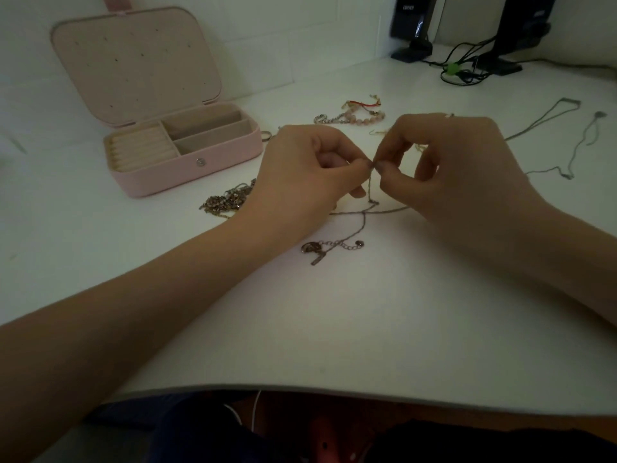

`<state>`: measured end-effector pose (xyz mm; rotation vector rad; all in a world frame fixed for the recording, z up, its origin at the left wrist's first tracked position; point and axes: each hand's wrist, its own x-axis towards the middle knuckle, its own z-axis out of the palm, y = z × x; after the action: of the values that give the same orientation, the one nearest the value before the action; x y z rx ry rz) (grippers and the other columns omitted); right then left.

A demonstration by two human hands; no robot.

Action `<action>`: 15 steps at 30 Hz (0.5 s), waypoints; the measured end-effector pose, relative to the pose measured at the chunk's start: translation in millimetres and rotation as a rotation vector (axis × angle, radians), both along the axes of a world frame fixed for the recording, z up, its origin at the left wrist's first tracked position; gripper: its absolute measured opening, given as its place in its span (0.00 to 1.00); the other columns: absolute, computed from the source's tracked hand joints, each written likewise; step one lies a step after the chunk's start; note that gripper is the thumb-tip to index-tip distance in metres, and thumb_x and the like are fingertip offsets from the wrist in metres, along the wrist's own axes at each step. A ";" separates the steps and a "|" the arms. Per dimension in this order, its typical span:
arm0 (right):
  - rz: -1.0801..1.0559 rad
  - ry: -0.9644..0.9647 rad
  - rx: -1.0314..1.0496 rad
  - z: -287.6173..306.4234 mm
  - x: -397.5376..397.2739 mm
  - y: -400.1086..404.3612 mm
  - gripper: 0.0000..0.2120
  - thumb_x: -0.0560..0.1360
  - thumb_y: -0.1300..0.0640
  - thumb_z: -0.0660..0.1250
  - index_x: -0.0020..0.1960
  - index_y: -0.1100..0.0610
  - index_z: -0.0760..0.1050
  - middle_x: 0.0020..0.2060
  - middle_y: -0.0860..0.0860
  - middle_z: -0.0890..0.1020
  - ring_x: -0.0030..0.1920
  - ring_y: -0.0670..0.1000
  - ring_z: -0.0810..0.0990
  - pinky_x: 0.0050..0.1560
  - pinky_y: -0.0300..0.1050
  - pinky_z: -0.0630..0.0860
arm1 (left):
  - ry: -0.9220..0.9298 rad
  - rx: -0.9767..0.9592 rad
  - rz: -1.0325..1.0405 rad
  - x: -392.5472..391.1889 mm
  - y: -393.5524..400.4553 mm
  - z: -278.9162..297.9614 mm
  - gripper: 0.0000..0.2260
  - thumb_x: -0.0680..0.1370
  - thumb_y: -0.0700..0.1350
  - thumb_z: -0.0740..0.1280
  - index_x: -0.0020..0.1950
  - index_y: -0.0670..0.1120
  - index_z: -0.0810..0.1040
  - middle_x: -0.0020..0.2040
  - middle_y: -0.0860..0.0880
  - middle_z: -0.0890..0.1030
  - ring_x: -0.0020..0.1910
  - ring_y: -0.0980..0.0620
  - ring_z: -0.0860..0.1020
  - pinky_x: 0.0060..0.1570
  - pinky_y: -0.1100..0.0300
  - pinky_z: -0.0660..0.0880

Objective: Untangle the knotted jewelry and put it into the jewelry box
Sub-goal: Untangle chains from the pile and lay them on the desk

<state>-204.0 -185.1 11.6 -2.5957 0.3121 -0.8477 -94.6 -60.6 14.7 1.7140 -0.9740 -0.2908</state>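
Observation:
A thin silver chain (365, 217) hangs from between my two hands down to the white table, where its strands cross. Its clasp end with small charms (317, 250) lies nearer me. My left hand (300, 175) pinches the chain at its top with thumb and forefinger. My right hand (457, 165) pinches the same spot from the other side, fingertips almost touching the left. The pink jewelry box (187, 168) stands open at the left, lid up, with ring rolls and bare compartments.
A heap of dark chains (227, 200) lies just left of my left wrist. A pink bead bracelet with red cord (360, 113) lies behind my hands. Thin silver necklaces (551, 121) stretch at the right. Black speakers and cables (467, 61) stand at the back right.

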 end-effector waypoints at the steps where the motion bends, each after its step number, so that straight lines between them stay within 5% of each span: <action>1: 0.003 0.002 0.015 -0.1 0.1 -0.2 0.01 0.73 0.53 0.67 0.44 0.47 0.76 0.38 0.40 0.78 0.34 0.38 0.74 0.34 0.29 0.64 | 0.005 -0.001 0.004 0.3 -0.2 0.2 0.04 0.74 0.39 0.71 0.39 0.45 0.82 0.28 0.51 0.82 0.23 0.60 0.72 0.25 0.70 0.67; 8: 0.006 0.005 0.064 0.4 0.0 0.8 0.01 0.74 0.54 0.68 0.44 0.49 0.78 0.38 0.39 0.78 0.33 0.43 0.76 0.34 0.31 0.66 | -0.008 -0.012 0.015 1.0 -1.2 -1.5 0.04 0.74 0.38 0.70 0.40 0.43 0.82 0.27 0.52 0.81 0.27 0.52 0.74 0.25 0.68 0.67; 15: 0.003 0.007 0.004 0.7 1.1 4.7 0.03 0.73 0.56 0.68 0.42 0.50 0.75 0.38 0.43 0.78 0.33 0.40 0.73 0.36 0.36 0.68 | -0.033 -0.022 0.011 -0.4 -1.6 -3.3 0.04 0.73 0.36 0.70 0.38 0.43 0.80 0.27 0.50 0.80 0.27 0.62 0.78 0.28 0.73 0.67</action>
<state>-202.9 -180.4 12.3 -2.5953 0.3118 -0.8364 -94.9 -62.1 11.3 1.7080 -0.9884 -0.2446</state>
